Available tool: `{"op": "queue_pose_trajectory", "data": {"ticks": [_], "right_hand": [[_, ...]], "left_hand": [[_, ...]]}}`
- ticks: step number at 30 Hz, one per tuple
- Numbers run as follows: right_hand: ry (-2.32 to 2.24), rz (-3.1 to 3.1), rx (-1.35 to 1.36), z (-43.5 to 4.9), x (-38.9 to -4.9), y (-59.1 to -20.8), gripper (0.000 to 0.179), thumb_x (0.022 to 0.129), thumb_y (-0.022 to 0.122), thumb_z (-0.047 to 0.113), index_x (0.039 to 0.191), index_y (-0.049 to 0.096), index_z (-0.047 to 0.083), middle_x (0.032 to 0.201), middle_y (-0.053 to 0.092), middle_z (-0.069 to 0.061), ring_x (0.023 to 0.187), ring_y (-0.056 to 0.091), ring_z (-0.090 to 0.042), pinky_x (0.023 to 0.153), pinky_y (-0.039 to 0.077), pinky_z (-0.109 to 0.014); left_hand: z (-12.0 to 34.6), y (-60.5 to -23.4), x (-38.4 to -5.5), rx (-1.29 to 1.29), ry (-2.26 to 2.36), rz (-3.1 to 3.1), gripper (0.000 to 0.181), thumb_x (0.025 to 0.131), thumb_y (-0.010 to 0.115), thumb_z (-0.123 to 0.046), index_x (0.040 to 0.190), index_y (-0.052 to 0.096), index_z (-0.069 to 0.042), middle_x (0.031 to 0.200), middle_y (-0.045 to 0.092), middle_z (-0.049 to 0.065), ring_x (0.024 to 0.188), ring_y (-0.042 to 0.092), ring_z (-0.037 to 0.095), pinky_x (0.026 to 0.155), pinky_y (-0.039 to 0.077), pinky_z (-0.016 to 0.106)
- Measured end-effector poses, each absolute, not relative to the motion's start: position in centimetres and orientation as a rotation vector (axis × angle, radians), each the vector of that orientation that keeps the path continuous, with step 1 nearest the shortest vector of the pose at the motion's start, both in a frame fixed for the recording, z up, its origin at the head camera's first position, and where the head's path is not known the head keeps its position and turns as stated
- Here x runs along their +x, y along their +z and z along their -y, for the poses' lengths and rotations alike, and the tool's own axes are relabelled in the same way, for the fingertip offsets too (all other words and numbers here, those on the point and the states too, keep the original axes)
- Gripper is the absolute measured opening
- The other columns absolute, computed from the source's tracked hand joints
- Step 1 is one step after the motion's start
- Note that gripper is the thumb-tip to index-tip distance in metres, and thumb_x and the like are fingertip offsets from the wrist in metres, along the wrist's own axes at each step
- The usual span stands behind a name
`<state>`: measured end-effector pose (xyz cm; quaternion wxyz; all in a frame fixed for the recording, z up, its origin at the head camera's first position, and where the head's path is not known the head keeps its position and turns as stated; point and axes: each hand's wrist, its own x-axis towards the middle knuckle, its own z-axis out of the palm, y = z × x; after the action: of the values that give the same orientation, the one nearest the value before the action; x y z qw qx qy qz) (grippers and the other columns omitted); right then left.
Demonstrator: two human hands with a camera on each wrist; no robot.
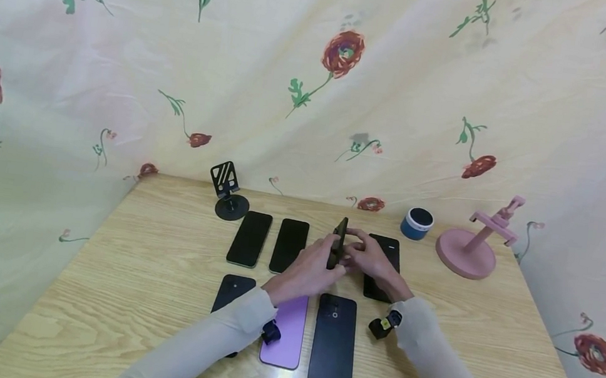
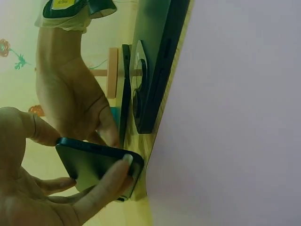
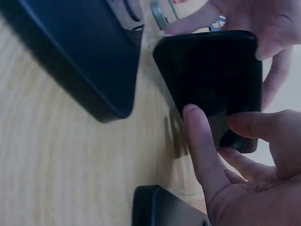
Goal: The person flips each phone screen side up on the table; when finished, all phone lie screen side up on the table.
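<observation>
Your left hand point(image 1: 309, 270) grips the phone point(image 1: 337, 248) above the desk point(image 1: 144, 283); your right hand point(image 1: 370, 261), fingers loose, touches it. Its screen faces right (head view: edge-on, long axis near-upright).

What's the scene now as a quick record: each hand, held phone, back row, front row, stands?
Left hand: grips held phone by its edges
Right hand: at that phone; contact unclear
Held phone: steeply tilted
Back row, left to right: two black-screened phones; black phone, partly hidden
Front row, left to right: dark phone, partly hidden; lilac phone; dark blue phone
Stands: black stand at left, pink stand at right
Between stands: blue cylinder
</observation>
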<state>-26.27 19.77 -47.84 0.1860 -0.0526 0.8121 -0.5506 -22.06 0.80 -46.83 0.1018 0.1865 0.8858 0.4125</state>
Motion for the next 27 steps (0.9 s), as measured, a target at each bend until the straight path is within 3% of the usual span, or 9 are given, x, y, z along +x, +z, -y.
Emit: {"op": "queue_pose_trajectory", "data": {"ticks": [5,11,19,27], "right_hand": [[-1.543,-2.264,-0.155,-19.8,-26.0,-48.3,0.057,0.107,0.045,0.005,0.162,0.031,0.005,0.137,0.061,-0.035,0.1,0.077,-0.027,0.08,0.064,-0.036],[-1.569,-2.252,-0.124,-19.9,-26.0,-48.5,0.058,0.108,0.05,0.009,0.162,0.031,0.007,0.132,0.065,-0.034,0.095,0.078,-0.025,0.079,0.064,-0.036],[-1.536,-2.275,-0.075,-19.4,-25.8,-48.1,0.063,0.106,0.058,0.014,0.163,0.031,0.007,0.122,0.065,-0.03,0.093,0.078,-0.025,0.08,0.064,-0.033],[-1.485,-2.328,-0.063,-19.0,-25.5,-47.6,0.068,0.102,0.066,0.016,0.161,0.034,0.003,0.126,0.061,-0.03,0.092,0.077,-0.028,0.082,0.064,-0.036]], "left_hand": [[-0.7,-46.6,-22.3,0.497,1.321,-2.58,0.064,0.101,0.062,-0.024,0.158,0.037,-0.011,0.141,0.06,0.012,0.08,0.063,0.015,0.059,0.049,0.028],[-0.4,-46.7,-22.5,0.469,1.398,-2.591,0.062,0.099,0.065,-0.022,0.156,0.042,-0.012,0.139,0.063,0.012,0.092,0.065,0.015,0.068,0.052,0.027],[0.4,-47.2,-22.8,0.453,1.541,-2.512,0.06,0.099,0.061,-0.011,0.157,0.044,-0.011,0.131,0.064,0.016,0.064,0.061,0.009,0.052,0.049,0.026],[1.2,-47.1,-23.1,0.449,1.49,-2.582,0.059,0.096,0.064,-0.008,0.153,0.049,-0.004,0.123,0.065,0.016,0.077,0.061,0.01,0.059,0.049,0.023]]}}
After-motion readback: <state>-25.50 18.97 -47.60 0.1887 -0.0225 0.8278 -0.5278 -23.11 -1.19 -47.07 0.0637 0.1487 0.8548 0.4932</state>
